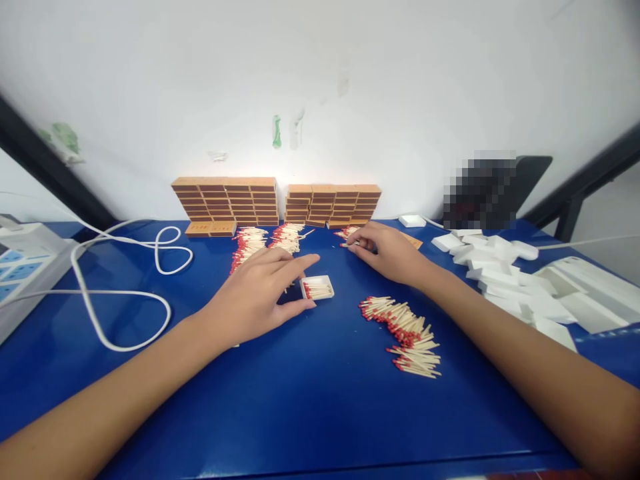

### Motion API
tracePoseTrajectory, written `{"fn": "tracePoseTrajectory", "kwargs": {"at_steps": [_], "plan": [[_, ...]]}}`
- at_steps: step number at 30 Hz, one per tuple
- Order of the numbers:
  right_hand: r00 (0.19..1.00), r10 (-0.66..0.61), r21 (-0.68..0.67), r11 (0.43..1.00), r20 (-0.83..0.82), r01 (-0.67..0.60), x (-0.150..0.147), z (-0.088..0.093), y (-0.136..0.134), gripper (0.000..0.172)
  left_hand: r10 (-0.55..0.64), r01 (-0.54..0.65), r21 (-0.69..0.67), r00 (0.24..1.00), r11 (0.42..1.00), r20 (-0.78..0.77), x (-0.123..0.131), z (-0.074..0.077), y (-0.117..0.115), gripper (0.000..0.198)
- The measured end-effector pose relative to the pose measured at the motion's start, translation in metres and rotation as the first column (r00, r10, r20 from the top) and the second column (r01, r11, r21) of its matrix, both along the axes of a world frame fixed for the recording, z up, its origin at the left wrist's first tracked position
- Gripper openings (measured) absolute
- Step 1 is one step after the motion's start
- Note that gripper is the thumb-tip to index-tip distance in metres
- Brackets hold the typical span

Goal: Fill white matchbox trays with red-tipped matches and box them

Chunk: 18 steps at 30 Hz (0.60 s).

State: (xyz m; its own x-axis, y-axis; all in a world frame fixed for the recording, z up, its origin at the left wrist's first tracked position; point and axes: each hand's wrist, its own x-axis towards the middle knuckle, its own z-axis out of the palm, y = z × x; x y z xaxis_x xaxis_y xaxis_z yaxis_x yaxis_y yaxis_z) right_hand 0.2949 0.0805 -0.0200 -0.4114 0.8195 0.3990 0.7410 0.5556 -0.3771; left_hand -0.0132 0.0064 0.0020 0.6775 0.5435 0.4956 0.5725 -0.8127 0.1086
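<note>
A small white matchbox tray (330, 295) lies on the blue table with several red-tipped matches (318, 291) inside. My left hand (257, 290) is around its left end, thumb and index finger spread apart at its near and far sides. Whether a finger touches the tray I cannot tell for sure. Farther back on the right, my right hand (385, 250) pinches at a small heap of matches, with a few match sticks (345, 244) at its fingertips. The fingers partly hide that heap.
Stacked matchboxes (227, 203) and a second stack (333, 203) line the wall. Loose matches lie in piles (287, 238), also front right (405, 333). White empty trays (505, 267) heap at right near a dark tablet-like object (527, 187). A white cable (87, 310) loops beside a power strip (30, 267).
</note>
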Motion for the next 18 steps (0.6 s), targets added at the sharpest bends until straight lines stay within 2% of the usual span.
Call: {"fn": "tracePoseTrajectory", "kwargs": {"at_steps": [8, 14, 18], "plan": [[0.997, 0.04, -0.074, 0.997, 0.061, -0.036, -0.005, 0.008, -0.007, 0.014, 0.005, -0.005, -0.007, 1.0, 1.0, -0.004, -0.001, -0.001, 0.0, 0.058], [0.996, 0.089, -0.071, 0.994, 0.023, -0.087, -0.021, 0.022, -0.029, 0.014, 0.008, -0.008, -0.008, 1.0, 1.0, -0.004, -0.001, 0.0, 0.0, 0.059], [0.995, 0.099, -0.058, 0.994, 0.034, -0.096, -0.025, 0.023, -0.035, 0.011, 0.016, -0.016, -0.017, 1.0, 1.0, -0.006, 0.0, 0.0, 0.0, 0.058]]}}
